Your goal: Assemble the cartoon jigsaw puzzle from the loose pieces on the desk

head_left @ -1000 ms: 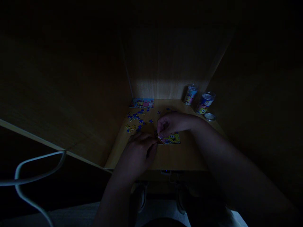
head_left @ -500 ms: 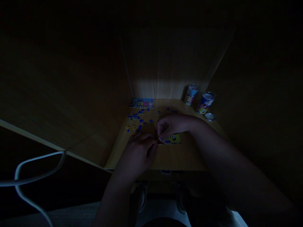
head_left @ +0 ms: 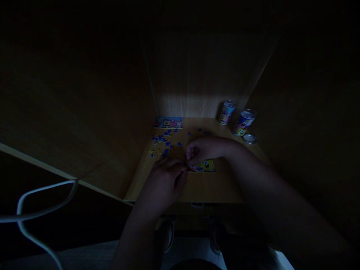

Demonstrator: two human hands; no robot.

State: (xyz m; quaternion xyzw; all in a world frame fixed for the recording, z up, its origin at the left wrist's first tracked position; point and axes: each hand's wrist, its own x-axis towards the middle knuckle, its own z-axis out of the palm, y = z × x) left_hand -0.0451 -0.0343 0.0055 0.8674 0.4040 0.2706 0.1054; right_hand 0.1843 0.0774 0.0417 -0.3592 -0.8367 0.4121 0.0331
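The scene is very dark. A partly joined cartoon jigsaw (head_left: pixel 203 165) lies on the wooden desk (head_left: pixel 202 185). My left hand (head_left: pixel 165 180) rests at the jigsaw's left edge, fingers curled and pinched against it. My right hand (head_left: pixel 204 149) hovers just above the jigsaw's left part, fingers bent in a pinch; what they hold is too small and dark to name. Loose blue pieces (head_left: pixel 164 139) lie scattered behind and left of my hands.
A printed picture card (head_left: pixel 168 122) lies against the back wall. Two cartoon tins (head_left: pixel 226 112) (head_left: pixel 244 122) stand at the back right with a round lid (head_left: pixel 249 138) beside them. Wooden partitions close in both sides. A pale cable (head_left: pixel 36 213) loops at lower left.
Both hands stay at the jigsaw's left edge; my right hand has sunk a little towards it and its fingers have shifted slightly.
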